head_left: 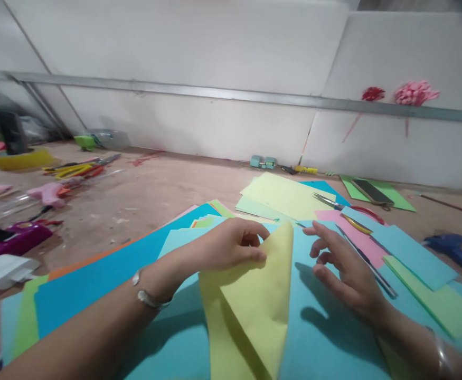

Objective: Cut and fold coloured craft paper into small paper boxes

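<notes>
A sheet of yellow paper lies over light blue sheets in front of me, its right side curled up and over to the left. My left hand pinches the lifted edge of this sheet between thumb and fingers. To the right of the fold, my right hand hovers apart from the paper, fingers spread and holding nothing. Its shadow falls on the light blue paper below. Bracelets circle both wrists.
Stacked coloured sheets fan out on the left. Scissors, pink paper and cut blue strips lie right. A blue glue gun sits at the far right, a phone behind. Pliers and a pink glue gun lie left.
</notes>
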Motion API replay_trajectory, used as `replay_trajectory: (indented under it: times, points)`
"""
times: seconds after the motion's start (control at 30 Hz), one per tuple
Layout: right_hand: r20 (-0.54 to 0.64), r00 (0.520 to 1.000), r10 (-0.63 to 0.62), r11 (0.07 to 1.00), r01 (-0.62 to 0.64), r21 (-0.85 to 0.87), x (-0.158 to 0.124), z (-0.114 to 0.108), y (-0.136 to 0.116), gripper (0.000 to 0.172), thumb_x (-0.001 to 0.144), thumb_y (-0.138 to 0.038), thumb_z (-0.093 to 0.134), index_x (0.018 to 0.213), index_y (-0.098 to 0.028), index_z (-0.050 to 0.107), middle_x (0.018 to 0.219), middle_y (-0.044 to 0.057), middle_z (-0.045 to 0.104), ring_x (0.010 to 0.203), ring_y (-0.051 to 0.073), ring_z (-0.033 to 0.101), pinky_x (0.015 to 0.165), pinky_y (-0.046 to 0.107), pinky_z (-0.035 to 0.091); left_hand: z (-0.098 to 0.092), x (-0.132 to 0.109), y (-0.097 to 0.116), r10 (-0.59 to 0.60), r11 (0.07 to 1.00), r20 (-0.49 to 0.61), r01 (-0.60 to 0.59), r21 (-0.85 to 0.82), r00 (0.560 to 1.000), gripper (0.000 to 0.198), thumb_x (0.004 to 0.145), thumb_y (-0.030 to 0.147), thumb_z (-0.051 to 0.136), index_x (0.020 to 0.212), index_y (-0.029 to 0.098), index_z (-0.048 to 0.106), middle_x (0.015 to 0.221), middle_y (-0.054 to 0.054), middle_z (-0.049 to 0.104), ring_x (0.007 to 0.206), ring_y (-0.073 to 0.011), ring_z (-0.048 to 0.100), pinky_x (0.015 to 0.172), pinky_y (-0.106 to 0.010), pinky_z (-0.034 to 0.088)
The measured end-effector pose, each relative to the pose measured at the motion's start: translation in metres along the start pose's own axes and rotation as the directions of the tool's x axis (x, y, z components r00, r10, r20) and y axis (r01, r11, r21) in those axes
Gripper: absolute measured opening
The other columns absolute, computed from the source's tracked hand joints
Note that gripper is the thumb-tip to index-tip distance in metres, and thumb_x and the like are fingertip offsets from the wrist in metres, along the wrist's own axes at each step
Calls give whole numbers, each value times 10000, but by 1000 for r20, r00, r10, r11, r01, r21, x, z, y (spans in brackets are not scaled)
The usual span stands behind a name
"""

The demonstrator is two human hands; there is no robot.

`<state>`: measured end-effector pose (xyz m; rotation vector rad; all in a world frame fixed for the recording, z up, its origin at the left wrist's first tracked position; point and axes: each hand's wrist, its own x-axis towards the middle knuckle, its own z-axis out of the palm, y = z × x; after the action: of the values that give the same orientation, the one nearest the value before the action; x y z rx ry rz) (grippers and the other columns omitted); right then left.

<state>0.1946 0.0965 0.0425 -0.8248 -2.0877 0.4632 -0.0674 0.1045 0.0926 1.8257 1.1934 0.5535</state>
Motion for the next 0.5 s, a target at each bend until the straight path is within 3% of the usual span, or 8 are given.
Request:
replay_trajectory:
  times: [0.1, 0.23, 0.33, 0.4, 0.47, 0.5]
  points:
    - [65, 998, -28, 1000, 27, 11, 2, -3, -15, 619, 920, -315, 561, 1484, -310, 304, 1327, 110, 545, 665, 111, 535, 536, 236, 539, 3, -6, 5, 25, 999, 138, -29, 26, 990, 240, 790, 300, 640, 1006, 208, 692, 648, 35, 618, 590, -110, 509, 530, -204, 369]
    - [59, 997, -57, 989, 64, -130, 4, -7, -28, 671, 882, -266, 616, 1478, -314, 312, 1280, 99, 588, 527, 73, 438, 495, 225, 499, 7, -9, 10, 78, 996, 202, -85, 27, 976, 236, 796, 301, 655, 1006, 214, 718, 725, 4, 671, 638, -129, 552, 569, -213, 409]
    - [57, 998, -3, 1000, 5, -28, 6, -9, -29, 717, 873, -250, 625, 1497, -304, 278, 1088, 61, 658, 532, 82, 467, 507, 225, 503, 12, -8, 14, 96, 992, 123, -105, 69, 988, 171, 798, 283, 653, 937, 218, 729, 737, -4, 691, 650, -139, 574, 608, -225, 440]
    - [86, 994, 59, 993, -68, 98, 6, -10, -28, 635, 874, -216, 606, 1458, -280, 365, 880, 13, 649, 551, 92, 511, 515, 222, 508, 16, -9, 18, 150, 979, 42, -154, 130, 988, 115, 820, 276, 626, 847, 226, 727, 762, -17, 699, 679, -150, 596, 651, -241, 459]
    - [68, 990, 124, 967, -136, 216, 5, -10, -27, 481, 870, -178, 593, 1338, -262, 514, 785, -6, 608, 582, 102, 556, 517, 216, 514, 19, -13, 23, 264, 942, -83, -238, 238, 961, 143, 830, 317, 625, 747, 234, 707, 849, -41, 704, 787, -177, 623, 748, -267, 472]
    - [26, 989, 146, 952, -148, 268, 4, -10, -27, 413, 868, -165, 592, 1270, -261, 567, 782, -6, 604, 592, 104, 571, 519, 215, 518, 19, -17, 25, 340, 912, -180, -277, 302, 923, 174, 823, 373, 637, 732, 239, 700, 921, -53, 700, 871, -199, 623, 817, -287, 466]
